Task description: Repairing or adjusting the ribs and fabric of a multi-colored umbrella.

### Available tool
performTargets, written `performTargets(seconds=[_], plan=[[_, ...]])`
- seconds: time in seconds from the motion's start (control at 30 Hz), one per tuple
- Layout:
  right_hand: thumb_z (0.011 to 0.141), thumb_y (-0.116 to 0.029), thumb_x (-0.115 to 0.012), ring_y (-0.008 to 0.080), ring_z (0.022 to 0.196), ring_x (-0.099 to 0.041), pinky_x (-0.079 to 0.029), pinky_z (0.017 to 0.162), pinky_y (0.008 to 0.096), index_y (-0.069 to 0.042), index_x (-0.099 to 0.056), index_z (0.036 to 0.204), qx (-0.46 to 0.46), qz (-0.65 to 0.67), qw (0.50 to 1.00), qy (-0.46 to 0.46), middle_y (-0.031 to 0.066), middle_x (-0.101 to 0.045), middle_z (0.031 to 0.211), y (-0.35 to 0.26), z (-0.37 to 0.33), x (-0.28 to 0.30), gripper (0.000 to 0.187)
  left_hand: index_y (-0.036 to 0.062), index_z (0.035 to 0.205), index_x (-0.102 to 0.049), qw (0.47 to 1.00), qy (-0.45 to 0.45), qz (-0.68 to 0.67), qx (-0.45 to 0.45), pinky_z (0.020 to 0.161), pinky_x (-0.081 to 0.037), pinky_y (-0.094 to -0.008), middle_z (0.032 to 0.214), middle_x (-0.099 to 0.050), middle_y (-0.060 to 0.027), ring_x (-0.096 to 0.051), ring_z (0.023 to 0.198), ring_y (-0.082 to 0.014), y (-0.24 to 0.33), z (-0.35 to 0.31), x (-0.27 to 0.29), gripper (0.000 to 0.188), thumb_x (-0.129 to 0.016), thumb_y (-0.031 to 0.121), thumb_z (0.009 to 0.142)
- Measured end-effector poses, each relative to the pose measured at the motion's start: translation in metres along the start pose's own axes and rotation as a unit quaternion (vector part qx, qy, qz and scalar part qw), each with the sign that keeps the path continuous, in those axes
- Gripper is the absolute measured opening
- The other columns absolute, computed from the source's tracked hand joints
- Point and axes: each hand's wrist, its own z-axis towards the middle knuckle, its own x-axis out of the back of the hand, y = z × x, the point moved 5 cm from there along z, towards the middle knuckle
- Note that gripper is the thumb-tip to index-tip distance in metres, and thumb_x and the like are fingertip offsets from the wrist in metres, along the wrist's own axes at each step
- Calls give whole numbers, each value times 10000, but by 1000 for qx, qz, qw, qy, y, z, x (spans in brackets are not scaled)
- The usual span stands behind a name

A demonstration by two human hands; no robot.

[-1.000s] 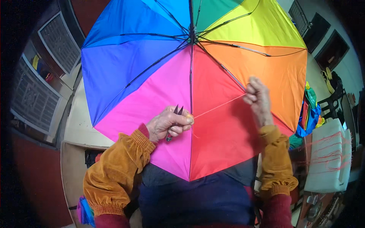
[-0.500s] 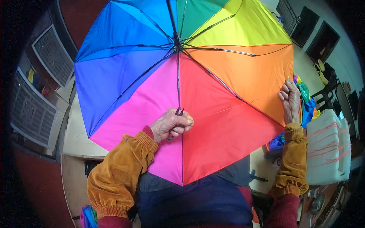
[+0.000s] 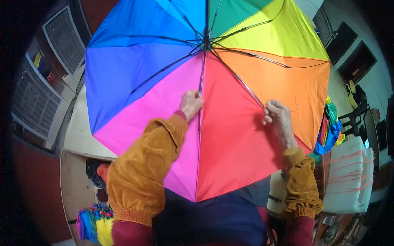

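Note:
An opened rainbow umbrella (image 3: pixel 242 151) lies with its inside facing me, its dark ribs spreading from the hub (image 3: pixel 207 39). My left hand (image 3: pixel 191 105) is closed at the metal rib (image 3: pixel 202 74) along the seam between the pink and red panels. The snips seen in it earlier do not show now. With fingertips pinched, my right hand (image 3: pixel 280 118) meets the rib (image 3: pixel 242 82) between the red and orange panels. A fine dark thread (image 3: pixel 295 104) curls over the orange panel beside that hand. Whether these fingers also hold a needle is hidden.
Folded rainbow fabric (image 3: pixel 328 127) sits past the umbrella's right edge, near a white foam block (image 3: pixel 349 176) with red threads across it. More colourful cloth (image 3: pixel 95 223) lies at lower left, below a pale tabletop (image 3: pixel 78 131). A black chair (image 3: pixel 351 119) stands at right.
My left hand has moved up to the rib, and the snips have gone from sight. My right hand has come inward from the umbrella's right edge. The taut thread between the hands no longer shows.

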Motion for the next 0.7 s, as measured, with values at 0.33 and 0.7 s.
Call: performTargets(seconds=[0.33,0.7], plan=[[850,-113,-559,95,496,-453,-395,476,247,13,-567,800,15,-259,959,-114,11,-496,606,15,-8,-24,136,68,626,-491,980,59,-118,147,331,-292,-255,522,-476,-13,-396,387,-93,33,-58,-3,107,-537,52,721],[840,-100,-548,124,573,-501,-413,538,276,49,-552,882,171,-512,762,-358,63,-527,644,-1,-25,-36,155,58,730,-549,949,22,-276,148,308,-263,-171,606,-524,-2,-372,412,-26,16,-35,25,124,-593,138,814]])
